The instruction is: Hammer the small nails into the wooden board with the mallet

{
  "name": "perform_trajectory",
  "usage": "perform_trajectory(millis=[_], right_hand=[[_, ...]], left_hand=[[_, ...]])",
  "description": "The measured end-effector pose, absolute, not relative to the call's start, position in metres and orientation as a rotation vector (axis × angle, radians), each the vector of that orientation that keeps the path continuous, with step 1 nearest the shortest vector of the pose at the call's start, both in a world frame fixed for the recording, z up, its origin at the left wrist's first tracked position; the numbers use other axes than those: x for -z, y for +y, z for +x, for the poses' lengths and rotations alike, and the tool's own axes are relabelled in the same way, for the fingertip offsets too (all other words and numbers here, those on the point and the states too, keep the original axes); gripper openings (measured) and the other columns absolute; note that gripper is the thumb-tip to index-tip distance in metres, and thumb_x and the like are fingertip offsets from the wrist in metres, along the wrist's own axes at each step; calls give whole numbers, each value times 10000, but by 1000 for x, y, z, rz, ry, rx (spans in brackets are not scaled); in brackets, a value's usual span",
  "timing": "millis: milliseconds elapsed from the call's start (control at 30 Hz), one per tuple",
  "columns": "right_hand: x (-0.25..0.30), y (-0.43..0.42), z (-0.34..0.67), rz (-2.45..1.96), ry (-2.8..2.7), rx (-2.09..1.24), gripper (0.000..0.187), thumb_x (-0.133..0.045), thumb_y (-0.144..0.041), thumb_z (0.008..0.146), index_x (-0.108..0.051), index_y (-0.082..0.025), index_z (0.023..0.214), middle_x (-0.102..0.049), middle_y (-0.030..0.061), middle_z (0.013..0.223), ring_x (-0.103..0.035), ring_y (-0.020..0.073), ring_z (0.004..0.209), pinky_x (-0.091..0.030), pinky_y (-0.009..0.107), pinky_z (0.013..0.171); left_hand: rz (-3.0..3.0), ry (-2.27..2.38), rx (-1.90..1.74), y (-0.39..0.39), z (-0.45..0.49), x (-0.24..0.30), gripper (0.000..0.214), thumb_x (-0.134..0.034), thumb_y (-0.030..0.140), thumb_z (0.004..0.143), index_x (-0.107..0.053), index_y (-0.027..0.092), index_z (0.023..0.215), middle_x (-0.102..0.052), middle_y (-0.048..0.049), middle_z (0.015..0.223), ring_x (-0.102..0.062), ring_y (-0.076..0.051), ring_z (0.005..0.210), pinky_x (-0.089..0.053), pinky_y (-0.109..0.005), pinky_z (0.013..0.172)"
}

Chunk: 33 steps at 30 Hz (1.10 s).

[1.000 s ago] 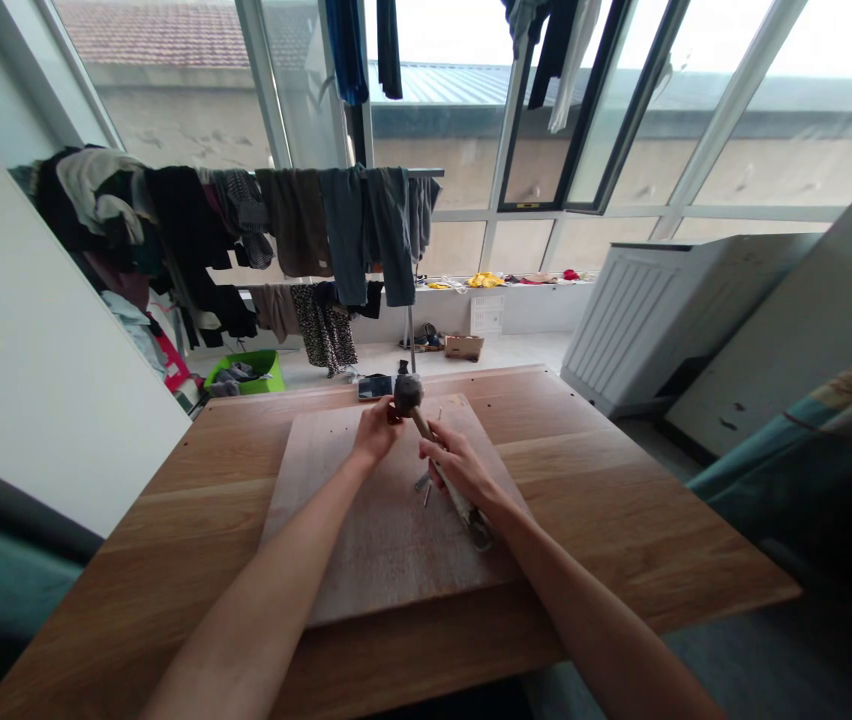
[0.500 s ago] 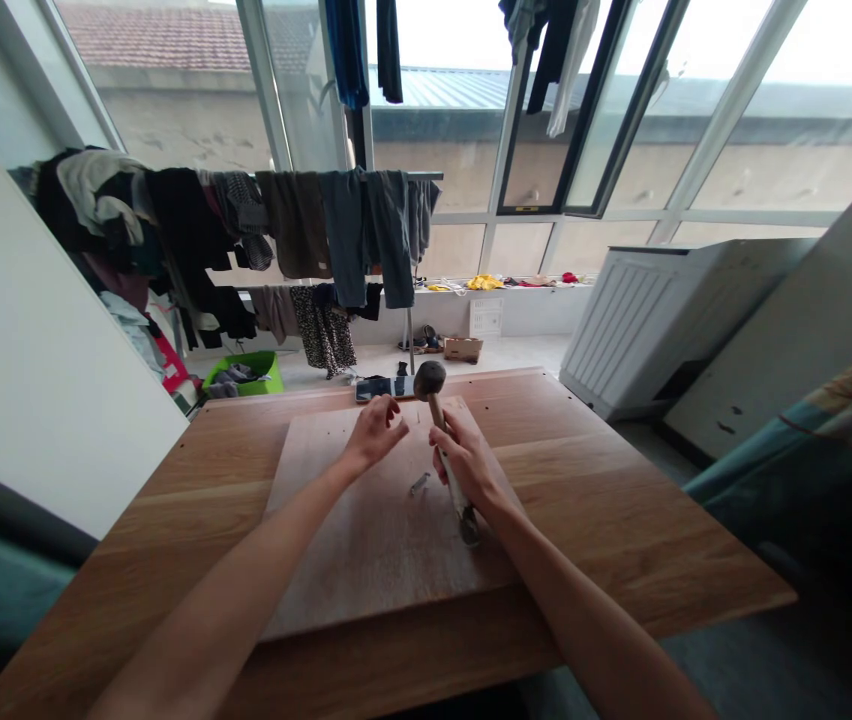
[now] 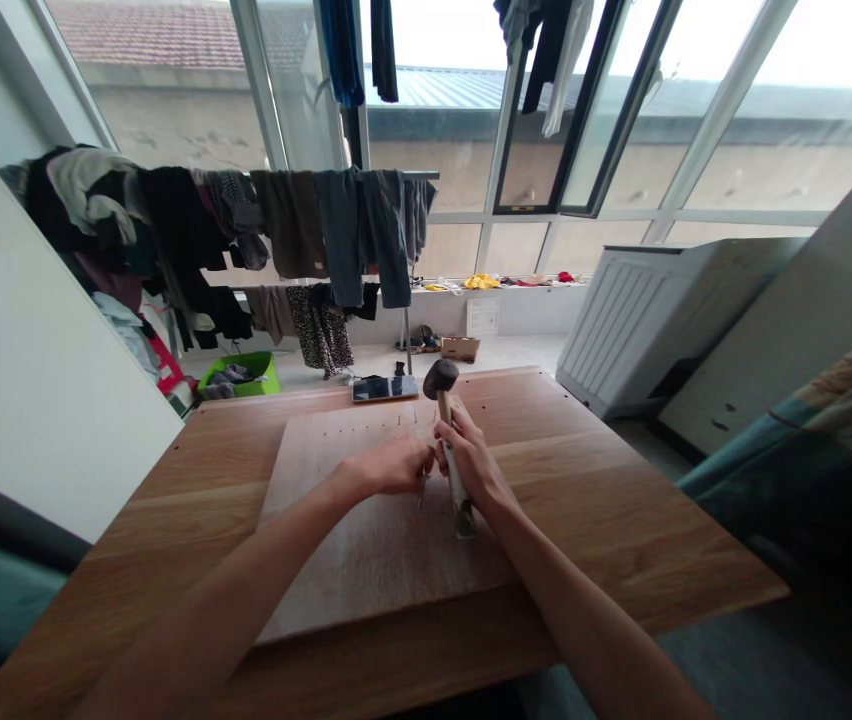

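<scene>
My right hand [image 3: 469, 462] is wrapped round the wooden handle of a mallet [image 3: 454, 455], its dark head [image 3: 441, 377] pointing up and away from me. My left hand [image 3: 398, 464] is bent down over the board, its fingers pinched together at a few small metal nails [image 3: 421, 492]. The fingertips partly cover these nails, so how many are gripped is hidden. Under both hands lies a flat pale wooden board [image 3: 351, 560]. Along its far part runs a row of small dark holes or marks, with a few thin nails [image 3: 415, 416] standing upright near the mallet head.
The board rests on a larger wooden table [image 3: 591, 500]. A dark phone-like slab [image 3: 385, 389] lies at the table's far edge. Beyond stand a clothes rack [image 3: 426, 176] hung with laundry, a green basin [image 3: 268, 374] and a white ribbed appliance [image 3: 598, 320].
My left hand has come down and toward me from above the board to the loose nails, its fingers closing. My right hand still holds the mallet, its head shifted slightly right.
</scene>
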State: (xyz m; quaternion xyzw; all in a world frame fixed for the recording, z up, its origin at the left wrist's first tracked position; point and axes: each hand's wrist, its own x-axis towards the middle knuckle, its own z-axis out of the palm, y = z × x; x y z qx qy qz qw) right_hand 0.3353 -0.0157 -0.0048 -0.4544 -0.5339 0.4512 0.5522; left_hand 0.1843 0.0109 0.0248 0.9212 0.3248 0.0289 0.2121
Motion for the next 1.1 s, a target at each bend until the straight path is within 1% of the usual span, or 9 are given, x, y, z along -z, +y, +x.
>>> perform_trajectory(millis=[100, 233, 333, 433, 533, 667, 900, 1000, 1100], right_hand=[[4, -18, 335, -1085, -1224, -1065, 137, -504, -351, 847, -470, -232, 789, -464, -73, 494, -440, 103, 346, -330, 205, 334], [2, -19, 333, -1079, -1198, -1083, 153, -533, -363, 835, -472, -231, 789, -466, -75, 487, -432, 99, 342, -341, 203, 337], [1, -19, 333, -1083, -1193, -1090, 171, -542, -378, 834, -473, -228, 788, -467, -75, 483, -427, 98, 342, -341, 202, 339], [1, -19, 332, -1094, -1202, -1097, 166, -537, -372, 838, -475, -226, 787, -464, -73, 477, -426, 98, 344, -340, 201, 341], [1, -20, 332, -1108, -1196, -1107, 157, -533, -368, 840, -475, -227, 799, -472, -69, 487, -422, 99, 344, -335, 202, 333], [2, -20, 332, -1095, -1211, -1112, 161, -530, -377, 844, -474, -229, 815, -462, -69, 504, -430, 101, 352, -344, 206, 334], [2, -19, 332, -1090, -1213, -1125, 179, -538, -396, 846, -470, -231, 827, -461, -73, 515, -427, 97, 353, -347, 202, 333], [7, -17, 333, -1063, -1219, -1098, 162, -535, -380, 849, -481, -229, 832, -471, -70, 539, -435, 98, 357, -345, 205, 329], [10, -15, 333, -1050, -1234, -1089, 147, -526, -368, 854, -489, -227, 835, -465, -70, 554, -439, 95, 363, -343, 205, 338]], left_hand=[[2419, 889, -205, 22, 174, -23, 176, -609, 64, 699, -715, 153, 808, -678, -6, 680, -612, -142, 636, -441, -221, 587], [2217, 949, -449, 41, 157, -21, 151, -650, 131, 711, -717, 139, 846, -714, -27, 760, -654, -148, 708, -499, -224, 656], [1990, 1021, -572, 50, 145, -15, 154, -659, 164, 704, -697, 131, 850, -714, -41, 769, -678, -158, 697, -534, -242, 646], [1863, 1036, -587, 53, 138, -9, 147, -675, 191, 695, -680, 127, 827, -713, -52, 762, -689, -167, 676, -552, -263, 631], [1915, 1011, -532, 49, 135, -8, 198, -680, 220, 705, -699, 128, 878, -720, -47, 731, -675, -167, 648, -530, -259, 613], [2057, 968, -470, 42, 135, -13, 266, -694, 242, 719, -722, 137, 962, -726, -31, 724, -666, -163, 675, -501, -239, 626], [2073, 964, -529, 46, 137, -13, 228, -676, 218, 733, -726, 140, 942, -740, -43, 772, -688, -171, 713, -517, -241, 648], [2110, 1089, -608, 52, 132, -12, 208, -641, 213, 764, -709, 139, 945, -725, -43, 746, -674, -162, 668, -513, -239, 607], [2274, 1233, -676, 60, 123, -11, 164, -607, 144, 748, -723, 154, 864, -728, -38, 769, -664, -158, 694, -514, -240, 646]])
